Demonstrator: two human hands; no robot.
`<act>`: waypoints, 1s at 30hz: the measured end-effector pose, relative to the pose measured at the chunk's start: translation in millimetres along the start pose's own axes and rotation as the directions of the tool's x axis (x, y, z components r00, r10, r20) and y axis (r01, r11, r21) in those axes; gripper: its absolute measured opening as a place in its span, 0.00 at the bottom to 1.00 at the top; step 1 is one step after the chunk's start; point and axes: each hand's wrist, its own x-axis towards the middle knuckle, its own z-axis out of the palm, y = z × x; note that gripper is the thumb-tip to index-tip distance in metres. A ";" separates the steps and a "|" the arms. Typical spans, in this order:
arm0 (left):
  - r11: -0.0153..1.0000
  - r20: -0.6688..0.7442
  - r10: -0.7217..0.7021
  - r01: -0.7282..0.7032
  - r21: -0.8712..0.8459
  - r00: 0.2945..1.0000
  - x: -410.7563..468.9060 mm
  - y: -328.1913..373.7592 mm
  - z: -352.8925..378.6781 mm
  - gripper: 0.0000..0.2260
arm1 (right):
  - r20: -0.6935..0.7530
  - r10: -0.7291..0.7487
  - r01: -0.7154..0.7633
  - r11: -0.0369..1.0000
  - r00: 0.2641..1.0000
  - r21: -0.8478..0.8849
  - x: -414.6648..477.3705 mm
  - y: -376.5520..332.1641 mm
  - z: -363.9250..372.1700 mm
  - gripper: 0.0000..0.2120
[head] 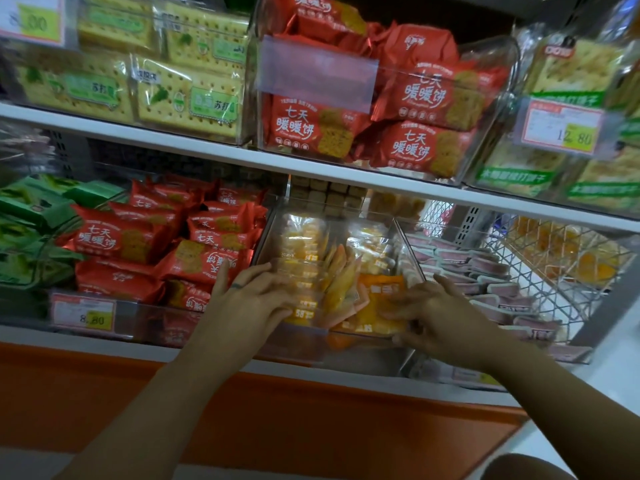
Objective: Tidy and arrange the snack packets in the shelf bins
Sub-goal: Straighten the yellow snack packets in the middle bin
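Clear bin (407,244) of yellow snack packets (378,301), centre of the lower shelf (363,382): my left grip (256,299) rests straight-fingered on the near-left packets; my right grip (443,317) meets the near-right corner, and I cannot tell whether it clamps.

We see two bare forearms, the left forearm (166,393) and the right forearm (554,393), running unclothed from the lower edge of the view up to the wrists, their outlines slightly softened by blur. On the left hand (249,299) we make out one thin dark band (237,286) circling a finger near the knuckle, though we cannot tell whether it is a ring or a mark. The right hand (440,317) is too blurred for us to read nails or finer detail.
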 end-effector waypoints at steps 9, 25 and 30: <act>0.997 0.063 -0.041 0.045 -0.064 0.997 -1.1 2.8 -6.2 0.06 | -0.514 0.336 -0.005 0.840 0.789 0.542 -11.3 -6.9 -17.4 0.07; 0.407 0.427 -0.035 0.403 -0.819 0.903 2.3 50.9 -74.8 0.20 | -0.438 -0.147 0.449 0.495 0.887 0.744 2.5 -93.5 -62.0 0.07; 0.531 0.383 -0.260 0.463 -0.710 0.886 -2.7 33.5 -67.0 0.04 | -0.271 0.084 0.157 0.638 0.959 0.754 13.5 -62.9 -48.4 0.08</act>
